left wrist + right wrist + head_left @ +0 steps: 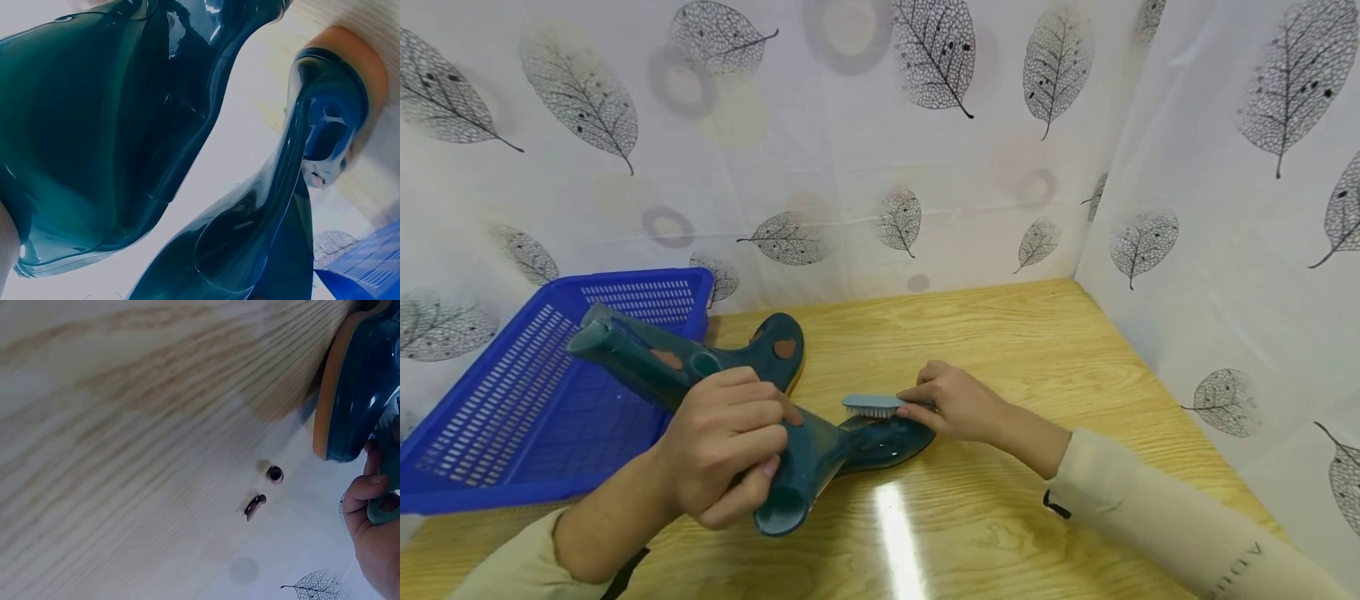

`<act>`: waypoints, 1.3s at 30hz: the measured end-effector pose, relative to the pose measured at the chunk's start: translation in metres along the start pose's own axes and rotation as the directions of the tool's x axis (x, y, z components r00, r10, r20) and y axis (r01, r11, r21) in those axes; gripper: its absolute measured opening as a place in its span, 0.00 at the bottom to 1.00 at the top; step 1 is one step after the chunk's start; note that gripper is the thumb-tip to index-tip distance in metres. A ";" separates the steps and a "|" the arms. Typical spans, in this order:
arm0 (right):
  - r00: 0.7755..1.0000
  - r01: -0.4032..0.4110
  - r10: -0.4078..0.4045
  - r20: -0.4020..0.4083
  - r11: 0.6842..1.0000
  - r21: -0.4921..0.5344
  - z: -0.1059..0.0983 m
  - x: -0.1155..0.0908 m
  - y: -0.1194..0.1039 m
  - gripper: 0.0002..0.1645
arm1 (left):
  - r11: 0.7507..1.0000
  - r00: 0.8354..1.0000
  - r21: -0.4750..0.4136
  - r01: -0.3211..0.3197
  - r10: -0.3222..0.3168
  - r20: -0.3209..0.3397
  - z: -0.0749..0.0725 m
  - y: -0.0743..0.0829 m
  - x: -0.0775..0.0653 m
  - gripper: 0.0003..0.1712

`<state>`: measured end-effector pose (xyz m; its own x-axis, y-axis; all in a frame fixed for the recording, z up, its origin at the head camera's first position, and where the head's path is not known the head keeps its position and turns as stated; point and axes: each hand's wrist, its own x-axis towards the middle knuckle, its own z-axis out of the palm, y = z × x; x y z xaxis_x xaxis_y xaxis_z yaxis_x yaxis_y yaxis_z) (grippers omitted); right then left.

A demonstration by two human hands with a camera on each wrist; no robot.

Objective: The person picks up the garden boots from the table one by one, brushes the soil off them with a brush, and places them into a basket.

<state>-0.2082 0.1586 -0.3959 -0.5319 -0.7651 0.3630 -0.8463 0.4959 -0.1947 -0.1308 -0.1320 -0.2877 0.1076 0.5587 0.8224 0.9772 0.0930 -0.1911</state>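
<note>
Bristles [871, 412] of a light-blue scrub brush [868, 402] rest at the foot of a dark teal rain boot [831, 452], which lies on the wood-grain table [1037, 350], toe towards three o'clock and open mouth between seven and eight. Right hand [958, 404], at three o'clock from the brush, pinches its handle between thumb and fingers, a narrow hold. Left hand [722, 450], between eight and nine, has its fingers curled on that boot's shaft; whether they also hold the second rain boot [745, 357] I cannot tell. That one, at ten o'clock, bears brown heart patches [784, 348], its shaft reaching across the blue plastic basket [512, 493] at nine. Leaf-printed curtain [850, 167] hangs at twelve.
</note>
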 end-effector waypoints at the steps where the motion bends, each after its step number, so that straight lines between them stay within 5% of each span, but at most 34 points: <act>1: 1.000 -0.002 0.002 0.005 1.000 0.004 0.001 0.002 -0.001 0.14 | 1.000 1.000 -0.002 0.001 -0.001 0.000 0.000 0.000 0.000 0.17; 16: 1.000 0.016 -0.017 0.021 0.999 0.039 0.005 0.015 -0.009 0.15 | 1.000 1.000 -0.012 -0.005 0.005 -0.001 0.002 -0.001 0.003 0.17; 28: 0.993 0.115 -0.116 0.005 0.977 -0.178 -0.031 -0.008 0.022 0.12 | 1.000 1.000 -0.009 -0.011 0.011 -0.011 -0.001 -0.002 0.005 0.16; 39: 0.989 0.143 -0.146 -0.010 0.976 -0.164 -0.042 -0.021 0.035 0.13 | 1.000 1.000 -0.010 -0.006 0.006 -0.013 -0.001 -0.003 0.003 0.18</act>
<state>-0.2254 0.2097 -0.3725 -0.4018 -0.8252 0.3969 -0.8969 0.4421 0.0111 -0.1336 -0.1316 -0.2842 0.1160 0.5484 0.8281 0.9782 0.0813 -0.1909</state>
